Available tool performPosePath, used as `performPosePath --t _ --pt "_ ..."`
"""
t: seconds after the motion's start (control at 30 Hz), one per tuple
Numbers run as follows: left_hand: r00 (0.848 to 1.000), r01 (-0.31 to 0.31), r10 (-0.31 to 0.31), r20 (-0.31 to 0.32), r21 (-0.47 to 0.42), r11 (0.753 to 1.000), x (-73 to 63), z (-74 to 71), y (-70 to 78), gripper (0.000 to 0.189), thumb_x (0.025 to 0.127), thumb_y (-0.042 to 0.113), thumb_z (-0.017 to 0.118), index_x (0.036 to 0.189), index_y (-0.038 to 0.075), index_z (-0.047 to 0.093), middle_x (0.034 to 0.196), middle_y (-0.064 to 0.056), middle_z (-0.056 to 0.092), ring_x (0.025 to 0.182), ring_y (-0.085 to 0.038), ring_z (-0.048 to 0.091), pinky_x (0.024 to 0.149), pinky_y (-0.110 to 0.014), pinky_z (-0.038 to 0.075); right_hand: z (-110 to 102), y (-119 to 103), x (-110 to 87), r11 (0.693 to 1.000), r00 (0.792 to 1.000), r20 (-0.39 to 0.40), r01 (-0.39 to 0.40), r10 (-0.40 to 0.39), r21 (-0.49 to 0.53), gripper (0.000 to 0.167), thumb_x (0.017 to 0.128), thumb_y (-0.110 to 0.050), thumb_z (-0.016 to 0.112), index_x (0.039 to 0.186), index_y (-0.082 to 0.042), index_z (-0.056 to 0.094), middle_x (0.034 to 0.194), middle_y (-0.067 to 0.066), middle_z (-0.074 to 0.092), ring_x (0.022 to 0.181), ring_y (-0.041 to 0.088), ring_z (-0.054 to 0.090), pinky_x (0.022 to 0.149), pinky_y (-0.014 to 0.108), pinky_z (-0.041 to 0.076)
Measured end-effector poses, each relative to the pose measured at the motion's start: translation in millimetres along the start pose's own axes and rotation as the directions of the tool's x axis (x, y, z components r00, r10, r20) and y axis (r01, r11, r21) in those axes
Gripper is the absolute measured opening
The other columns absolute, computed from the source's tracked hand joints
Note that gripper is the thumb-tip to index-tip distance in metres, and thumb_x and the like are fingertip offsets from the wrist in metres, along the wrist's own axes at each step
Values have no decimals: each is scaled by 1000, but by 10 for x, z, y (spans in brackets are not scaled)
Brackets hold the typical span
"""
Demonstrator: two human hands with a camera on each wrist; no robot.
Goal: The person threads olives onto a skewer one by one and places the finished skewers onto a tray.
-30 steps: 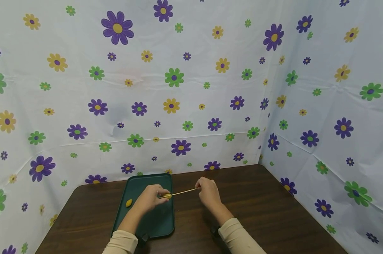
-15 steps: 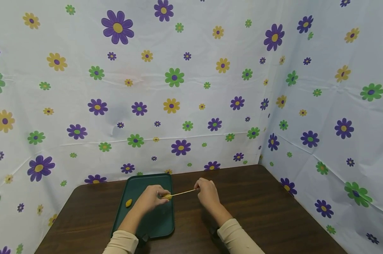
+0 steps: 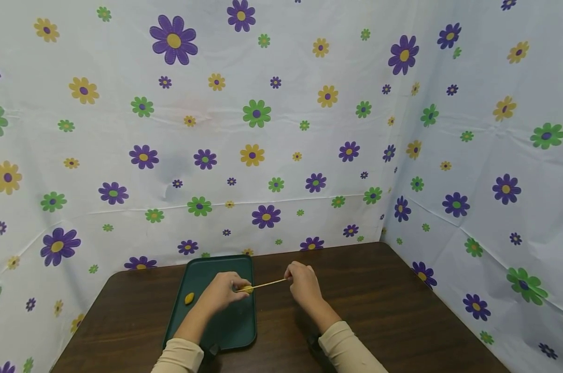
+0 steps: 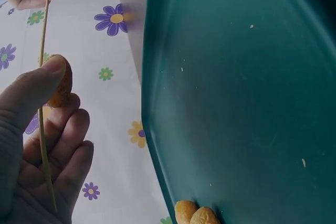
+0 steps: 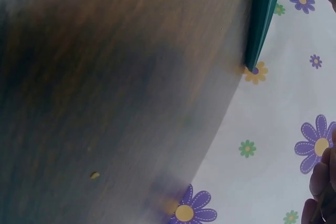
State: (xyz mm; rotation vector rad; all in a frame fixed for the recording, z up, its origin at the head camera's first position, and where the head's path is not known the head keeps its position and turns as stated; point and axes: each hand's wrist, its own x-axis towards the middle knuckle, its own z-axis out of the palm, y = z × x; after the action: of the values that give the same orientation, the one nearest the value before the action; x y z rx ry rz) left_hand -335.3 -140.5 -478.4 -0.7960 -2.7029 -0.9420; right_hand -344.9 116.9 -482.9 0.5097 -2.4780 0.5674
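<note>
My left hand point(image 3: 223, 291) is over the green tray point(image 3: 239, 331) and pinches a small yellow-brown potato point(image 4: 62, 88) between thumb and fingers. A thin wooden skewer point(image 3: 269, 283) stretches between the two hands. In the left wrist view it passes under the left thumb at the potato, and its tip lies across the palm. The thumb hides whether it pierces the potato. My right hand point(image 3: 305, 282), over the table right of the tray, pinches the skewer's other end. In the right wrist view only some fingers point(image 5: 323, 177) show at the right edge.
Two more small potatoes point(image 4: 185, 211) lie together on the tray's left side. Pale crumbs point(image 4: 303, 163) dot the tray, and a crumb point(image 5: 94, 175) lies on the dark wooden table point(image 3: 356, 290). A flower-printed white sheet point(image 3: 281, 129) hangs behind the table and along its right.
The right hand has shifted very slightly left toward the left hand, with the skewer. The left hand and the potato stay nearly still.
</note>
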Motion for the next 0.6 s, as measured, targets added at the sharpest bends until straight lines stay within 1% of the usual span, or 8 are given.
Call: performPosePath --t 0.27,0.6 --pt "1000 5 -5 12 -7 1000 -10 9 -5 13 86 12 81 99 12 80 86 9 65 76 -6 56 65 -23 51 -7 -14 -10 1000 1000 15 21 -21 5 33 70 21 74 76 -10 65 76 -4 59 68 10 55 71 34 44" --pt "1000 -7 7 11 -10 1000 -15 23 -18 13 86 13 82 99 12 80 86 9 66 74 -5 56 64 -23 51 -3 -28 -22 998 998 69 -10 6 54 35 70 23 71 79 -10 63 79 -3 59 71 16 58 75 38 44"
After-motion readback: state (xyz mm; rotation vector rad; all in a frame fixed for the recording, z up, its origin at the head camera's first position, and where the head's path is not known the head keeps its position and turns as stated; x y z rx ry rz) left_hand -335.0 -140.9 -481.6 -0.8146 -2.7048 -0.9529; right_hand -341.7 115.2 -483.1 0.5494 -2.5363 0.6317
